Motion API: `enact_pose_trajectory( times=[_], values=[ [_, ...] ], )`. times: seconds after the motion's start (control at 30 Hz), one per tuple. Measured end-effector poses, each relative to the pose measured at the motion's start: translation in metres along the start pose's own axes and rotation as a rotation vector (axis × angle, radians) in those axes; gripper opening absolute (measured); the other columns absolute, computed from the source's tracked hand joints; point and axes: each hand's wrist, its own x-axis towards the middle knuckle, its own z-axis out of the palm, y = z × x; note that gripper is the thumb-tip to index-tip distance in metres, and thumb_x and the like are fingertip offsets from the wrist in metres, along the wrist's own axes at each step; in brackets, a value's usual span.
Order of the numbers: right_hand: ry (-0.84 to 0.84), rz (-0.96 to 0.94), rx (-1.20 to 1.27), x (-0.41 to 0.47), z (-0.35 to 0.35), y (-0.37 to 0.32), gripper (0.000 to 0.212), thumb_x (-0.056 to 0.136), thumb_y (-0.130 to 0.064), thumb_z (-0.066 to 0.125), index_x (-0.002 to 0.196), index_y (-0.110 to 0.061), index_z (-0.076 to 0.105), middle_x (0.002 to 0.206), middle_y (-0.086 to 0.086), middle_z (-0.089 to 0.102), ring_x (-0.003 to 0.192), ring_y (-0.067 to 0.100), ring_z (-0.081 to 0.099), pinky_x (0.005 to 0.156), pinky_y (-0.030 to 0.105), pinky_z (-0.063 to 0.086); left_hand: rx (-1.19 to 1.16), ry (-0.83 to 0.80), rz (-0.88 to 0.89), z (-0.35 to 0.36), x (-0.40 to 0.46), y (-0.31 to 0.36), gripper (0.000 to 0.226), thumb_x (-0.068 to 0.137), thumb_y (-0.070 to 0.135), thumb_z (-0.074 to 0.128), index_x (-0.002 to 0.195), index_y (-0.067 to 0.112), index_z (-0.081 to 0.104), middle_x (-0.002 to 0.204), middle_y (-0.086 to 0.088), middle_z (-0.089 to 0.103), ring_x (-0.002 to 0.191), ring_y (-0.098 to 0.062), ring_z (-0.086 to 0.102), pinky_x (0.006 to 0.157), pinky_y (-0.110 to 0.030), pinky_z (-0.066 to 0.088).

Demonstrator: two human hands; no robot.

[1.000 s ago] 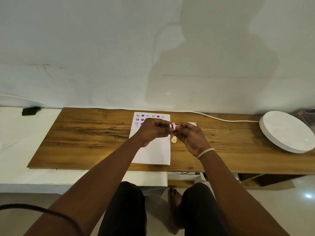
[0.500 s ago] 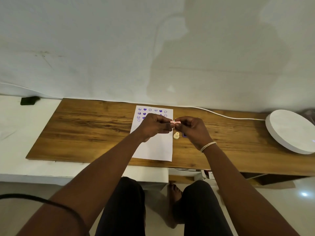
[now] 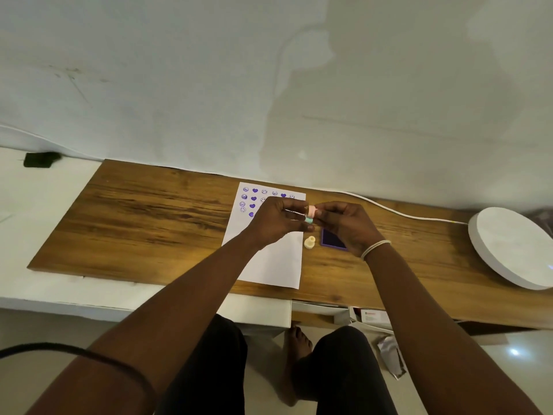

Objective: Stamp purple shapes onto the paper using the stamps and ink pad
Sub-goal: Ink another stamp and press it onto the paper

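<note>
A white sheet of paper (image 3: 270, 262) lies on the wooden tabletop (image 3: 155, 223), its top rows filled with purple hearts and smiley faces. Above its right edge my left hand (image 3: 276, 220) and my right hand (image 3: 348, 223) meet, both pinching small stamps: a pink stamp (image 3: 311, 209) and a teal stamp (image 3: 309, 218) show between the fingertips. A cream stamp (image 3: 310, 242) stands on the wood just right of the paper. The purple ink pad (image 3: 330, 239) lies open beside it, partly under my right hand.
A round white disc (image 3: 514, 245) rests at the table's right end. A white cable (image 3: 398, 212) runs along the back edge by the wall. A black object (image 3: 40, 159) sits on the white ledge at far left. Boxes and papers (image 3: 371, 317) lie under the table.
My head has tipped, so the table sits lower and closer in view. Both hands stay together on the small stamps; the teal one now shows below the pink one.
</note>
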Motion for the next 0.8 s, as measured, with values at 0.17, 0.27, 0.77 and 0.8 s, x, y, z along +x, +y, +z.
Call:
enact_pose_trajectory(
  times=[0.17,0.27,0.77,0.8],
  values=[
    [0.124,-0.054,-0.538,0.038,-0.017,-0.001,0.016,0.080,-0.021,0.077,0.093,-0.011,0.077,0.090,0.006,0.076,0.084,0.022,0.071,0.076,0.026,0.057,0.114,0.078,-0.219,-0.012,-0.003,-0.035,0.076,0.066,0.029,0.088,0.133,0.017,0.054,0.119,-0.001,0.065,0.104,-0.018,0.064,0.087,-0.030,0.052],
    [0.071,-0.037,-0.913,0.060,-0.010,0.018,0.024,0.079,-0.022,0.078,0.098,-0.008,0.074,0.098,0.005,0.072,0.080,0.016,0.060,0.067,0.020,0.044,0.135,0.116,-0.301,-0.024,-0.011,-0.060,0.066,0.067,0.030,0.087,0.124,0.013,0.059,0.116,-0.005,0.067,0.103,-0.020,0.064,0.088,-0.031,0.051],
    [0.087,0.028,-1.130,0.092,0.005,0.052,0.031,0.073,-0.034,0.082,0.081,-0.016,0.057,0.087,0.006,0.064,0.077,0.020,0.056,0.070,0.029,0.044,0.109,0.146,-0.355,-0.026,-0.007,-0.096,0.066,0.068,0.028,0.087,0.123,0.016,0.054,0.109,-0.002,0.065,0.097,-0.017,0.063,0.079,-0.027,0.049],
    [0.130,0.016,-1.139,0.096,0.003,0.048,0.033,0.075,-0.041,0.078,0.076,-0.017,0.056,0.082,0.004,0.063,0.075,0.021,0.057,0.068,0.030,0.043,0.115,0.150,-0.352,-0.024,-0.007,-0.098,0.064,0.068,0.029,0.087,0.122,0.016,0.055,0.108,-0.002,0.065,0.096,-0.017,0.063,0.080,-0.027,0.049]
  ],
)
